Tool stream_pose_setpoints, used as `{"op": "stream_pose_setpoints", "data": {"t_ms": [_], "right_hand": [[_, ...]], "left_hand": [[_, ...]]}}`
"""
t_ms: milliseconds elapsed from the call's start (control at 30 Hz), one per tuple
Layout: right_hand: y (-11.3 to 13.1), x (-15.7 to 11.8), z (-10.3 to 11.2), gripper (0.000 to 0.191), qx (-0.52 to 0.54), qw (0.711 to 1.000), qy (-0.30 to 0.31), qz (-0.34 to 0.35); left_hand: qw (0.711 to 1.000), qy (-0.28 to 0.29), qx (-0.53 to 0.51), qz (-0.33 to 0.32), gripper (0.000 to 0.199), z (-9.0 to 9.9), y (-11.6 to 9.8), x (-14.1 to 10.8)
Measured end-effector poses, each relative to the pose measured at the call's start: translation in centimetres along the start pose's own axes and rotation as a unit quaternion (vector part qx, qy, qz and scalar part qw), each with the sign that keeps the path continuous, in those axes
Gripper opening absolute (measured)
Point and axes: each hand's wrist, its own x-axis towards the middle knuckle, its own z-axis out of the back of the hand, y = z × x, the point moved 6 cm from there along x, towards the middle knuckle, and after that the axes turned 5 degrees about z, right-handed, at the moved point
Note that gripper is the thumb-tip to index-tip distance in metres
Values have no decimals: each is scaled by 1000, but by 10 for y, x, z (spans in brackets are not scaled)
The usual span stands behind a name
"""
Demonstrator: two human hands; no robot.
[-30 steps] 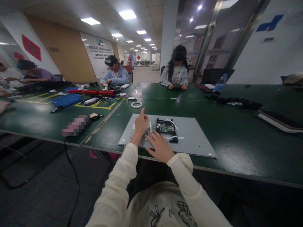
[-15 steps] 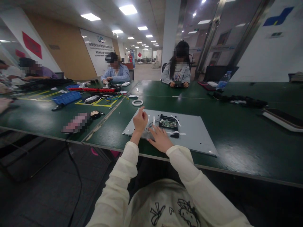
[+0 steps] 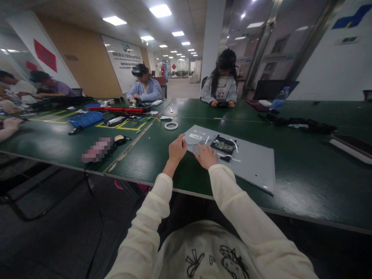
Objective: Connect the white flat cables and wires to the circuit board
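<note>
While the left hand (image 3: 177, 150) is curled at the left end of the grey panel (image 3: 254, 161), the head view does not show whether its fingers grip the edge, so I cannot tell. The right hand (image 3: 207, 157) is open, its fingers spread at the panel's near edge. The panel lies at an angle on the green counter (image 3: 139, 166), in front of the person. On it, just beyond the right hand, sits a circuit board (image 3: 223, 145) in a black frame, a curved white strip (image 3: 236, 147) at its right. Beyond the left hand lies a white ring (image 3: 171, 126); farther left is a blue tray (image 3: 87, 119). A bottle (image 3: 279, 100) stands at the far right.
</note>
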Motion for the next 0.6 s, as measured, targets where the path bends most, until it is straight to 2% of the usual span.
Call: {"op": "stream_pose_setpoints", "data": {"t_ms": [133,300,600], "right_hand": [[-25,11,-3,61,-7,999,12,-49],[-66,19,-5,61,-3,994,7,-110],[-153,10,2,60,1,973,-29,-228]], "left_hand": [[999,36,21,-2,29,-2,-2,-1],[999,47,21,-15,28,-4,-3,-1],[997,63,51,-19,29,-8,-3,-1]]}}
